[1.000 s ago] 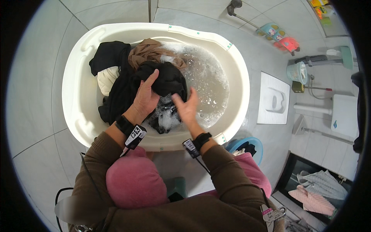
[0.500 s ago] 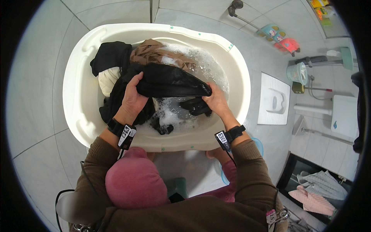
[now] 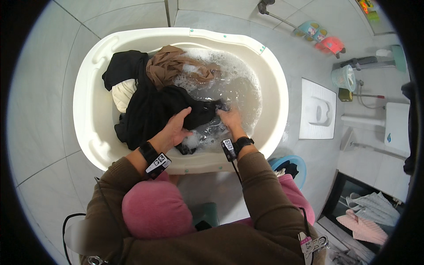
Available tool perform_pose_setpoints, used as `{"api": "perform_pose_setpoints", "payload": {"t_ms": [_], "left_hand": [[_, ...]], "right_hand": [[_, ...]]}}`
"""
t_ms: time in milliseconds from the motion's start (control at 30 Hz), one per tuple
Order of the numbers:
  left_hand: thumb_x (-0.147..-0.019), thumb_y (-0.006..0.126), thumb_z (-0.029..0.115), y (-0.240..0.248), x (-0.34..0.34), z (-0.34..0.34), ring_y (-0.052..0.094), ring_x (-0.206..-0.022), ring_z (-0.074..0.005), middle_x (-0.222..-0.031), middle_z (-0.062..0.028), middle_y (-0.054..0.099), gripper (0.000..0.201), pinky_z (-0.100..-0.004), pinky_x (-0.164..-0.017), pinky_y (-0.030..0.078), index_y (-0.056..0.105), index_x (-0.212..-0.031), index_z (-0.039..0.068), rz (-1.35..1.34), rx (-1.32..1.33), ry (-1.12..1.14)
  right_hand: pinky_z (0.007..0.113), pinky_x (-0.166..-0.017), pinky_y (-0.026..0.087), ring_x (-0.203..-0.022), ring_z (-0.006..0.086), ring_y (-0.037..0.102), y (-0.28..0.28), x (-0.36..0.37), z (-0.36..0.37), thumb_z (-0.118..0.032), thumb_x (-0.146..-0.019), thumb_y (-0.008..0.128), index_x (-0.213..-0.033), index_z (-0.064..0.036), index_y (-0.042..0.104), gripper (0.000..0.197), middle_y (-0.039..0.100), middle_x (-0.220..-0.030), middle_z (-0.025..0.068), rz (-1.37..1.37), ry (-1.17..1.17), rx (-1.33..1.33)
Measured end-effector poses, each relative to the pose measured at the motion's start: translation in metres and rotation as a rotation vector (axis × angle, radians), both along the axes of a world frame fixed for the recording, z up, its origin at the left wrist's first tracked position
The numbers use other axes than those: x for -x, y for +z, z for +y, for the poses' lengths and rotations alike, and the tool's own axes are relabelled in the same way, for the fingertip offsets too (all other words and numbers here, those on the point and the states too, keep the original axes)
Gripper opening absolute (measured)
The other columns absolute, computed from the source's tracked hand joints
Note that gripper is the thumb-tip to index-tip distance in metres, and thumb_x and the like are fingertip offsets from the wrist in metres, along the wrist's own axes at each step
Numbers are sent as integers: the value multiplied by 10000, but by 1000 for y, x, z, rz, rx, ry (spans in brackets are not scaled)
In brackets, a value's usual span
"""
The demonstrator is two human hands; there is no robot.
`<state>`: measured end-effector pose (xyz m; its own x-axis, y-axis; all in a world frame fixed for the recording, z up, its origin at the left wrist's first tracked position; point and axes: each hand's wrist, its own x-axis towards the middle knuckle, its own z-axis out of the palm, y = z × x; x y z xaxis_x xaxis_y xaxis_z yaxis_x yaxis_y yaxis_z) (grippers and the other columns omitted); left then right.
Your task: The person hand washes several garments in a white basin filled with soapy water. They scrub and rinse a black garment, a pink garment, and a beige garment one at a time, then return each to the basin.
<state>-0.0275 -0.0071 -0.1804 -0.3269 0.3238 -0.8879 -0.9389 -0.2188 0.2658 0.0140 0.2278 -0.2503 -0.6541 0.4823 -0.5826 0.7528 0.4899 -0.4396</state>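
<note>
A wet black garment (image 3: 165,108) stretches from the heap on the left side of a cream plastic tub (image 3: 274,88) down into foamy water. At its right end, low at the water, my right hand (image 3: 230,118) grips the cloth, fingertips partly hidden. My left hand (image 3: 174,130) lies against the garment's near edge with thumb and fingers apart. Behind it a brown garment (image 3: 165,66) is half in the suds. A cream cloth (image 3: 123,94) sits at the left beside more black cloth (image 3: 126,66). Some dark fabric shows under the water near my left fingers.
A blue basin (image 3: 301,165) with dark and light cloth stands on the floor right of the tub. Farther right are a white squat toilet (image 3: 318,110) and a small light-blue bucket (image 3: 342,78). My pink-clad knee (image 3: 154,207) is by the tub's near side.
Both hands have lowered, my right one also moving left. The black garment, earlier held up and spread between them, now droops into the water. My left hand's grip has loosened. The blue basin shows more.
</note>
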Motion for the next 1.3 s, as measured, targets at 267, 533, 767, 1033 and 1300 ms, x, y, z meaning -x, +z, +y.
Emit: {"api": "perform_pose_setpoints", "payload": {"t_ms": [267,533,767,1033,1300], "left_hand": [[-897,605,632,1,11,27,548,-1194,-274,-1296,-64,591,619,-555,-1002,437,582,-1279,146,-34,-318,-23],[-986,511,500,-51,8,28,630,-1067,-199,-1146,-45,654,396,-398,-922,529,599,-1194,174,576,-518,-63],[-971,570,186,2,6,43,674,-880,-239,-1014,-90,679,263,-387,-698,571,630,-1161,16,145,-16,-4],[-935,641,419,33,20,13,409,-1360,-345,-1446,-136,455,652,-596,-1111,320,420,-1441,72,191,-187,193],[-897,634,584,19,23,10,191,-1448,-456,-1581,-112,262,854,-702,-1097,229,259,-1547,176,-66,-292,22]], "right_hand": [[380,-911,491,-1029,318,619,90,-4,-37,-57,-699,785,-901,-29,629,257,649,-1190,127,836,313,269],[424,-800,471,-930,345,586,136,-2,-110,-110,-722,800,-810,-47,608,220,642,-985,91,1056,246,89],[457,-732,501,-785,421,610,64,51,-51,-257,-799,694,-876,-18,636,258,638,-821,229,623,9,-37],[459,-925,479,-1079,394,628,7,24,30,-585,-801,696,-1196,-19,629,694,656,-1138,261,378,-140,-390],[328,-944,477,-1096,218,589,52,7,-28,-207,-757,814,-1224,9,613,552,615,-1221,142,350,-213,634]]}}
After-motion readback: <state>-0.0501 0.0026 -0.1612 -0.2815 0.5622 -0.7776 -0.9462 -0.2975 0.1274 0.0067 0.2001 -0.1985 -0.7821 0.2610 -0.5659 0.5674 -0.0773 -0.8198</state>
